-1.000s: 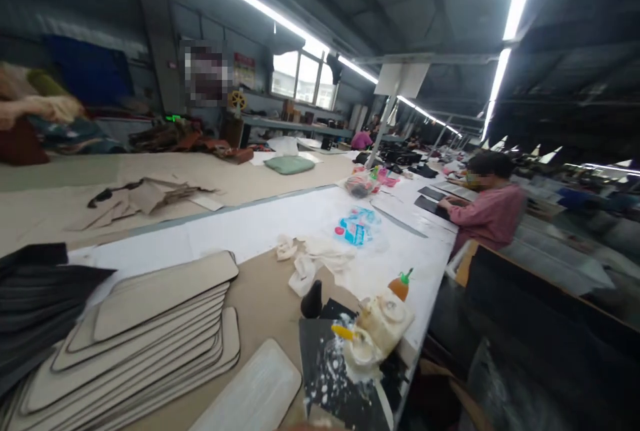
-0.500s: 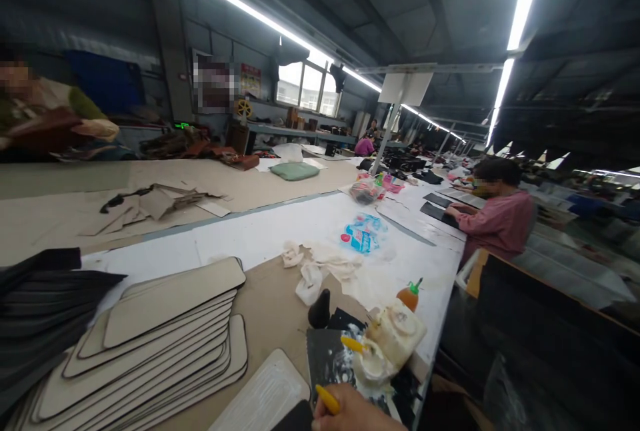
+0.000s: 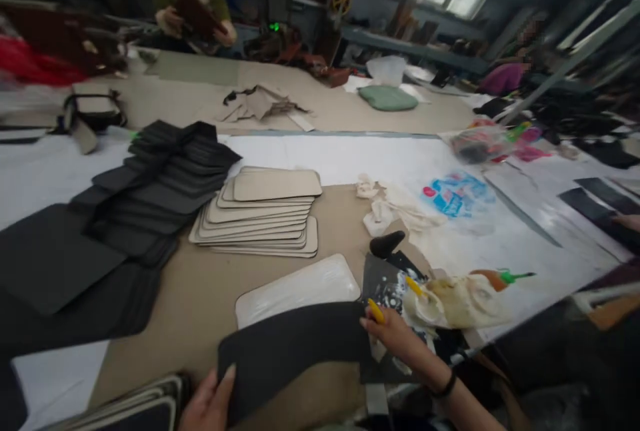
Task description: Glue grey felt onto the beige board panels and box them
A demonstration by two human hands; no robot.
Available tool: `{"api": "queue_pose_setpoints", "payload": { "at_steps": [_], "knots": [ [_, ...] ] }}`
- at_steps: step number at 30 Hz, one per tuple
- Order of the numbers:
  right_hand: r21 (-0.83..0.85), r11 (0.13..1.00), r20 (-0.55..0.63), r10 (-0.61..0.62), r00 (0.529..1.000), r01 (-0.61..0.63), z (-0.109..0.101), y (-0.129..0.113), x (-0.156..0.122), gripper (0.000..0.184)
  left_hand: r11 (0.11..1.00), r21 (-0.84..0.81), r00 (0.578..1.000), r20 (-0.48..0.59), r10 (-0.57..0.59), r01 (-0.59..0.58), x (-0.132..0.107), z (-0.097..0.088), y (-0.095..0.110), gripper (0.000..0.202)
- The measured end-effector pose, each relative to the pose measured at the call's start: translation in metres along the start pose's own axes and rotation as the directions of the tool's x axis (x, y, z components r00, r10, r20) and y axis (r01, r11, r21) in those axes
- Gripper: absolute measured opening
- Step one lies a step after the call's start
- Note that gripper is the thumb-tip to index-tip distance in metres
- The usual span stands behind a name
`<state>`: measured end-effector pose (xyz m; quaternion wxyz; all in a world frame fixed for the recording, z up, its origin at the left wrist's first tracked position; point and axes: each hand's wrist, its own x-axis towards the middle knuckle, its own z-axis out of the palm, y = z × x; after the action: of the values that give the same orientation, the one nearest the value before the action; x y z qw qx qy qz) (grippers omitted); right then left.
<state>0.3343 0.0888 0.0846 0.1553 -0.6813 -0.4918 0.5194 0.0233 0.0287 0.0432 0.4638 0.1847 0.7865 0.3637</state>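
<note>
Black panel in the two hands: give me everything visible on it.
The black panel is a thin, matte, plain dark sheet, possibly leather or similar, long with a rounded upper-left corner. It is bowed, its lower edge arching. The left hand grips its left end, thumb on top; the right hand, holding a yellow handle, is at its right end. It overlaps the near edge of a whitish panel; whether they touch is unclear.
</note>
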Motion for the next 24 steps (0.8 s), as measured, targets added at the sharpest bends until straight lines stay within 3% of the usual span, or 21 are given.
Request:
{"api": "queue_pose_setpoints", "payload": {
  "at_steps": [1,3,6,8,10,16,24],
  "knots": [
    [-0.039,0.999,-0.037,-0.02,0.999,0.018,-0.002,-0.001,0.004,0.022,0.998,-0.048,0.995,0.083,-0.047,0.051,0.002,-0.003,0.002,0.039],
    [-0.118,0.992,-0.104,-0.062,0.993,0.05,-0.007,-0.004,0.015,0.022,0.995,-0.064,0.987,0.145,-0.064,0.074,0.007,-0.005,0.011,0.043],
    [-0.259,0.964,-0.159,-0.103,0.982,0.059,-0.011,-0.014,0.034,0.023,0.992,0.093,0.985,0.154,0.073,-0.088,0.016,0.0,0.026,0.04],
    [-0.392,0.919,-0.176,-0.113,0.978,0.035,-0.012,-0.022,0.049,0.024,0.946,0.249,0.973,0.153,0.173,-0.208,0.022,0.007,0.032,0.037],
    [-0.53,0.848,-0.181,-0.117,0.976,0.003,-0.012,-0.028,0.063,0.024,0.882,0.397,0.967,0.142,0.214,-0.253,0.028,0.014,0.036,0.033],
    [-0.728,0.679,-0.181,-0.057,0.982,-0.095,-0.004,-0.035,0.088,0.025,0.75,0.639,0.985,0.113,0.126,-0.17,0.041,0.027,0.044,0.025],
    [-0.829,0.546,-0.125,0.034,0.992,-0.123,0.0,-0.033,0.098,0.028,0.702,0.699,0.991,0.084,0.105,-0.134,0.045,0.03,0.045,0.024]
  ]
}}
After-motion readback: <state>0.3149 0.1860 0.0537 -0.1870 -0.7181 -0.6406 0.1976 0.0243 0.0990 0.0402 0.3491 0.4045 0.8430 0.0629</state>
